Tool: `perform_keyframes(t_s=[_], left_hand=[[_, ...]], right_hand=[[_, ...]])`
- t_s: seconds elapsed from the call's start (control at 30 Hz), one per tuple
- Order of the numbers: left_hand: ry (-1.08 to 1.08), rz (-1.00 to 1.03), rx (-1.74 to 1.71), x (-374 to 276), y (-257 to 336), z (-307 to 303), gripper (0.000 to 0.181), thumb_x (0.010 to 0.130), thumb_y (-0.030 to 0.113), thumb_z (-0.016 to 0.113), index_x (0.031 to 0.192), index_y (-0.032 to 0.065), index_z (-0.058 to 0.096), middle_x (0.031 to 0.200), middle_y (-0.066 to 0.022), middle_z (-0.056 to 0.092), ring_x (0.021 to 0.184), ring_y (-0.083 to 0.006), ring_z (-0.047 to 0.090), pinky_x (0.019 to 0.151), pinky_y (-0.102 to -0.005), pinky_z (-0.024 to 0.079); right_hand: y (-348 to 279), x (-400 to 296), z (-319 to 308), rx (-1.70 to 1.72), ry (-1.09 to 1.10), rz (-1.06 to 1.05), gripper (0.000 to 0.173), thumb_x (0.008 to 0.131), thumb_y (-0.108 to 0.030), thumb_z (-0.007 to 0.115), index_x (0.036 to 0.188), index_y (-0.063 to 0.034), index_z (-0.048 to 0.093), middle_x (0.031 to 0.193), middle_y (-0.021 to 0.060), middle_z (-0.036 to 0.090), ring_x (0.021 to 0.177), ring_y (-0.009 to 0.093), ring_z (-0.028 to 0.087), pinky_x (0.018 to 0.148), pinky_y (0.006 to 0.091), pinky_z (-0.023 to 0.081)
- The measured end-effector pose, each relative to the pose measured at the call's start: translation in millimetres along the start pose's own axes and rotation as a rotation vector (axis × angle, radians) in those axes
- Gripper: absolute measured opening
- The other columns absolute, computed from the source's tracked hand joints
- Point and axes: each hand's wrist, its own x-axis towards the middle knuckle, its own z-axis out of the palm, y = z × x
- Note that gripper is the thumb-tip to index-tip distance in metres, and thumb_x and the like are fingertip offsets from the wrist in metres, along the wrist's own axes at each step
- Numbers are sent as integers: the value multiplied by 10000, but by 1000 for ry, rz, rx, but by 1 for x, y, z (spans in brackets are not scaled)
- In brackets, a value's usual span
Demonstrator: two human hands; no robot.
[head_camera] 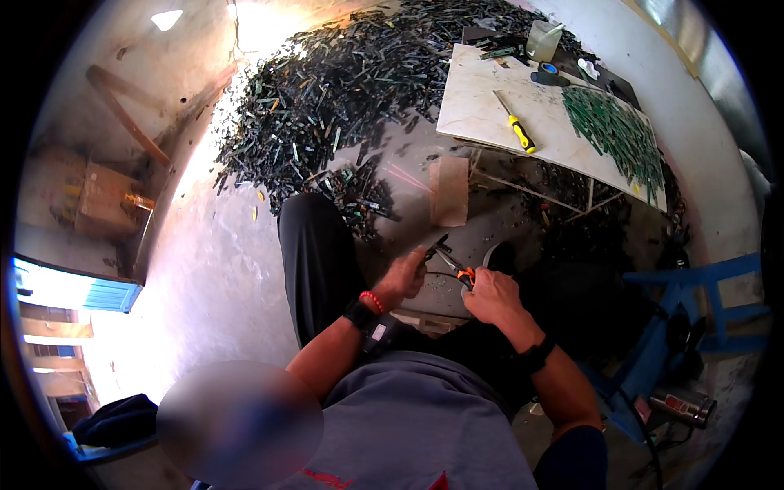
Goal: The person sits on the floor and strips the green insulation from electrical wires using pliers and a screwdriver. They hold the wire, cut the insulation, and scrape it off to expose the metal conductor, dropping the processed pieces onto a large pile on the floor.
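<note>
Between the fingers of my left hand (402,275) is a small dark strip (438,245), perhaps of circuit board; its details are too small to tell. Pliers with orange and black handles (467,277) are gripped in my right hand (495,295). Their long metal jaws (448,258) point up and left and meet the strip near my left fingertips. Whether the jaws are clamped on it, I cannot tell. Both hands are held over the floor between my knees.
A large heap of dark strips (343,86) covers the floor ahead. On a white board table (471,92) lie a yellow and black screwdriver (520,131) and many green strips (612,135); a plastic cup (544,41) stands behind. Brown cardboard (450,191) is before me, a blue stool (698,275) at right.
</note>
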Motion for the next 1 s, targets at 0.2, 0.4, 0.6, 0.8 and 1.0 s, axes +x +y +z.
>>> perform_keyframes(t_s=[0.2, 0.4, 0.6, 0.8, 1.0], left_hand=[[-82, -49, -74, 5, -5, -9, 477, 913, 548, 453, 649, 171, 326, 541, 64, 233, 426, -60, 205, 396, -224, 163], [-100, -41, -24, -1, -5, -7, 487, 946, 524, 388, 636, 152, 336, 542, 78, 250, 425, -50, 218, 405, -227, 174], [40, 89, 163, -1, -6, 3, 551, 924, 588, 381, 604, 139, 370, 508, 62, 269, 399, -61, 220, 392, -241, 173], [272, 133, 288, 10, -10, 6, 614, 923, 609, 350, 559, 117, 393, 489, 28, 353, 386, -91, 302, 386, -271, 230], [258, 115, 223, 19, -18, 1, 616, 933, 578, 347, 581, 78, 422, 502, 6, 366, 417, -103, 319, 398, -291, 265]], right_hand=[[2, -1, -6, 72, -110, 33, 309, 753, -245, 527, 889, 22, 603, 892, 238, 639, 888, 401, 607, 795, 445, 476], [5, -2, -7, 83, -159, 14, 320, 760, -268, 526, 899, 10, 601, 869, 204, 642, 878, 387, 606, 771, 446, 470], [13, 0, 23, -298, 241, -120, 315, 797, -295, 534, 886, -3, 613, 856, 190, 647, 874, 360, 617, 774, 439, 459], [2, 9, 16, -68, -205, 34, 239, 695, -155, 610, 872, 6, 608, 821, 150, 642, 823, 310, 617, 809, 411, 423], [6, 11, 30, -314, 240, -115, 221, 741, -125, 588, 907, 19, 573, 914, 187, 624, 880, 324, 624, 773, 420, 498]])
